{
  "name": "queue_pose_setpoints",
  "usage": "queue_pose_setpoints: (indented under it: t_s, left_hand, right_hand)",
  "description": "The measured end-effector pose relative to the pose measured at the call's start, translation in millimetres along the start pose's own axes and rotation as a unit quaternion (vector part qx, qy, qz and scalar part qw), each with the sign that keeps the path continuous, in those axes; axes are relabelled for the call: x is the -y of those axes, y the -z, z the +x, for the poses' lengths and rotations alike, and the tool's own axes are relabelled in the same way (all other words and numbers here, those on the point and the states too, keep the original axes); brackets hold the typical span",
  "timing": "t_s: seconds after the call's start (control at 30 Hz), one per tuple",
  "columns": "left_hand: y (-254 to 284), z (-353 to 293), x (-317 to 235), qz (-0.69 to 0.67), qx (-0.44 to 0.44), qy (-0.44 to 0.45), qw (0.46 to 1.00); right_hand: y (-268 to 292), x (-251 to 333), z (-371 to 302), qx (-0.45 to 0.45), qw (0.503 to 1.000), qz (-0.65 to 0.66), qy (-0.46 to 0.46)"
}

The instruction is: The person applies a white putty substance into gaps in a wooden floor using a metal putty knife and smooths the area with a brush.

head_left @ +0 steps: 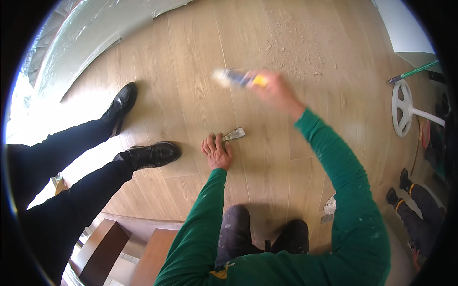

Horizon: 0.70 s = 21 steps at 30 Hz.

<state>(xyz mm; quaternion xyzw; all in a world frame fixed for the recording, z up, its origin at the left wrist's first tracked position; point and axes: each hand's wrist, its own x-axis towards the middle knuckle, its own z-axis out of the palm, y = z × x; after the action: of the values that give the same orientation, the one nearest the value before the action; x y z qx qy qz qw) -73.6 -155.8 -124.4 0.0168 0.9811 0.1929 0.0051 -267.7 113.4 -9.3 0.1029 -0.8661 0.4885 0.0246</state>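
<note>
My right hand [277,91] is closed around a paintbrush [238,78] with pale bristles and a blue-and-yellow body, held out to the left. Both hand and brush are smeared by motion, so whether the bristles touch the floor cannot be told. Nearer to me, my left hand [217,151] leans on the wood-plank floor [191,114], its fingers bent over the handle of a small scraper [234,134]. The scraper's flat, stained blade points away to the right, and its handle is mostly hidden under the hand.
Crumbs and dust [300,52] lie scattered at the far right. Another person's black shoes [155,155] stand at left. Plastic-covered sheeting [90,52] borders the far left. A white spoked wheel-shaped base [402,107] and green pole [417,71] sit at right. Brown steps [102,245] are at lower left.
</note>
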Motion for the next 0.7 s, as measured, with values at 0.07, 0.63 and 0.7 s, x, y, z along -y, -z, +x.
queue_pose_setpoints:
  t_s: [0.07, 0.63, 0.7]
  left_hand:
    - [1.1, 1.0, -1.4, 0.007, 0.001, -0.002, 1.000]
    - [3.6, -1.1, -14.0, -0.025, -0.005, -0.016, 1.000]
    - [-6.8, 1.4, -30.1, -0.038, 0.003, -0.027, 0.999]
  right_hand:
    - [-25.9, 2.2, -6.1, 0.056, 0.998, 0.022, -0.002]
    - [77.6, -60.6, 0.9, 0.043, 0.973, 0.061, -0.220]
    - [134.7, -104.0, 24.3, -0.095, 0.958, 0.009, -0.271]
